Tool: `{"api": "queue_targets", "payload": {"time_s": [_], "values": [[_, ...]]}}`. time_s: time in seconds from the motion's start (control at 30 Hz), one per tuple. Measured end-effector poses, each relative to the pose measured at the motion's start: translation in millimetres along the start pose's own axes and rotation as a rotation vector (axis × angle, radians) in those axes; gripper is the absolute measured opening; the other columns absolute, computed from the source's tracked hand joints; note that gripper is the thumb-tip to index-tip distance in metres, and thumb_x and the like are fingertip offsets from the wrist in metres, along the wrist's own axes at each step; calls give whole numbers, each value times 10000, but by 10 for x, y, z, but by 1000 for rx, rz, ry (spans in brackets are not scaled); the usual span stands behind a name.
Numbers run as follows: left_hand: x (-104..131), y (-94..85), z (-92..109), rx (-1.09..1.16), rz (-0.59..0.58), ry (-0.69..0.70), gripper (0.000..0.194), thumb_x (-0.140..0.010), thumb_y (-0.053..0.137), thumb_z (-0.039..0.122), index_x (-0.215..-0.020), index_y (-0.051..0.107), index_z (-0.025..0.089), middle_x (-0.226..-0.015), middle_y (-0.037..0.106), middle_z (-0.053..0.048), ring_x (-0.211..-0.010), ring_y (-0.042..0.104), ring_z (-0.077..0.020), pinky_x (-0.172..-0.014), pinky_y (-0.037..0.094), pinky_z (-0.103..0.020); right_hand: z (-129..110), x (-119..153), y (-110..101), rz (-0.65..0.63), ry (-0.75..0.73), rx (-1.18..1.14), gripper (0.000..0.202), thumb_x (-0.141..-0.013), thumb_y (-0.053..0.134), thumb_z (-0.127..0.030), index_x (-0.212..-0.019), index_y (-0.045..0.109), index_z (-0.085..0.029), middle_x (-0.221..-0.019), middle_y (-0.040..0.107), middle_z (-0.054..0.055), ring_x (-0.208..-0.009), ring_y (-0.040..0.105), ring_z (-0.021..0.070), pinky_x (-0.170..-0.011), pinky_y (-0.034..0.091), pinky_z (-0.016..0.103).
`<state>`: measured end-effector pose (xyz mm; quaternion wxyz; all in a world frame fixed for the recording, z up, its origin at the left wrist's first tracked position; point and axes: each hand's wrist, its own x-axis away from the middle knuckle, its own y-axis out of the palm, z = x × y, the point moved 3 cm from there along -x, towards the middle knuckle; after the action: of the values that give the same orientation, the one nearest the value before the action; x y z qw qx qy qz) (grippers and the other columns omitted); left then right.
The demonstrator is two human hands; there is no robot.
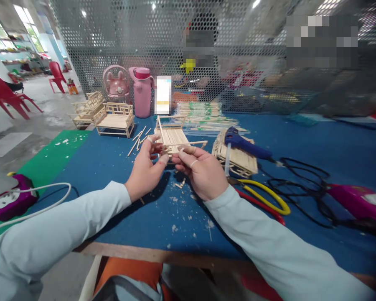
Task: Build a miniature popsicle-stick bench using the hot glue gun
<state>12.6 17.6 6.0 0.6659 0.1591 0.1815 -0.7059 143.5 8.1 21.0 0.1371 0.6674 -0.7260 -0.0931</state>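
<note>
A miniature bench [174,137] made of thin wooden sticks stands on the blue tabletop in front of me, its slatted seat facing up. My left hand [147,167] is at its near left corner, fingers curled around the frame and thumb toward the front edge. My right hand [203,169] pinches a short, pale piece of stick [181,150] between thumb and forefinger at the bench's near side. Fingers hide much of that piece and the front corner. A longer stick [192,144] juts rightward above the right fingers.
Finished mini benches [114,119] stand back left, near loose sticks [138,140]. On the right, a blue glue gun [247,144] lies over stacked stick panels [235,161], beside yellow-and-red-handled pliers [266,194] and black cables [303,188]. Bagged sticks [200,113] and a pink bottle [142,94] sit behind.
</note>
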Motion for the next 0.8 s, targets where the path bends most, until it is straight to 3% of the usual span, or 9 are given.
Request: {"api": "queue_targets", "payload": {"time_s": [0.13, 0.33, 0.53, 0.8], "values": [[9, 6, 24, -29, -58, 48, 423, -814, 542, 101, -1210, 428, 193, -1007, 623, -63, -930, 606, -156, -834, 481, -328, 3, -13, 16, -43, 27, 55, 132, -667, 703, -241, -712, 611, -157, -546, 635, -35, -426, 565, 50, -394, 415, 131], [8, 3, 44, -79, -54, 67, 424, -804, 554, 106, -1205, 438, 181, -1038, 622, -76, -938, 607, -160, -787, 492, -302, 16, -84, 30, -119, -86, 145, 254, -659, 703, -378, -634, 585, -155, -493, 571, -65, -292, 415, 20, -292, 252, 146], [-12, 11, 21, -106, -36, 81, 444, -787, 614, 139, -1199, 456, 187, -1110, 611, -88, -987, 603, -185, -823, 490, -327, 27, -92, 43, -138, -102, 146, 269, -649, 712, -406, -669, 617, -156, -498, 566, -68, -298, 386, 14, -298, 229, 157], [-59, 42, 16, 11, -13, 83, 435, -791, 610, 121, -1184, 435, 184, -1006, 651, -69, -927, 640, -168, -843, 504, -327, 51, -106, 36, -120, -98, 127, 279, -631, 722, -403, -748, 663, -157, -494, 561, -76, -296, 388, 18, -294, 223, 161]]}}
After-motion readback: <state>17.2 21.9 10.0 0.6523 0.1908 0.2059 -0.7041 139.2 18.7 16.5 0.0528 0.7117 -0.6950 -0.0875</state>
